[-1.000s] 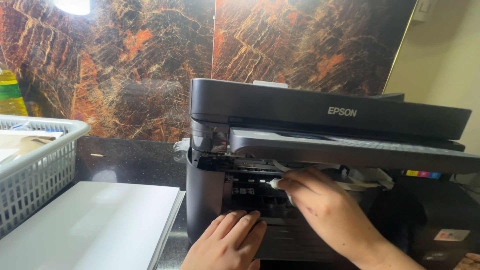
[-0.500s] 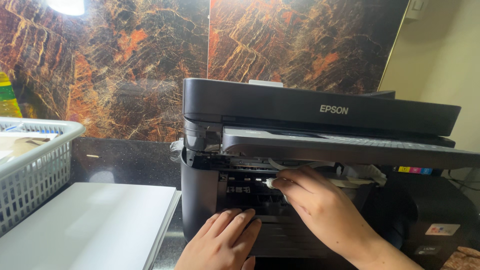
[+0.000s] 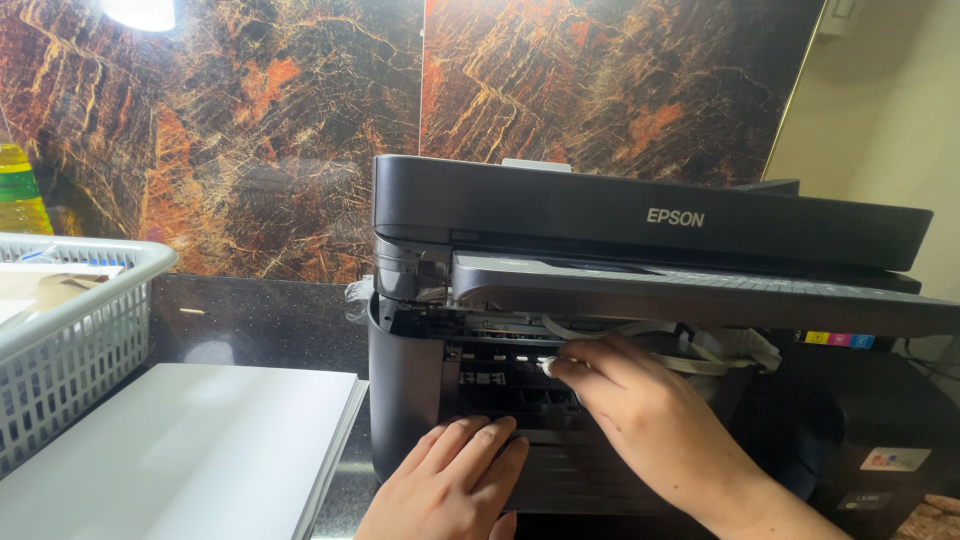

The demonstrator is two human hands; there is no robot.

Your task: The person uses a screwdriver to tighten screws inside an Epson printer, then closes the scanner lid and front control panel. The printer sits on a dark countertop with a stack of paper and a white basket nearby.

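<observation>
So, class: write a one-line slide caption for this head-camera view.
Right hand reaches into the opened black printer; left hand rests on its front.

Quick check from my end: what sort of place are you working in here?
Probably a home or small office counter. A black printer with its scanner unit raised, a stack of white paper, and a white plastic basket sit before a marble-patterned wall.

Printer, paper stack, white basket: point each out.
printer [image 3: 600,215], head view, front of the raised black lid
paper stack [image 3: 190,450], head view, top white sheet
white basket [image 3: 70,370], head view, latticed side wall
</observation>
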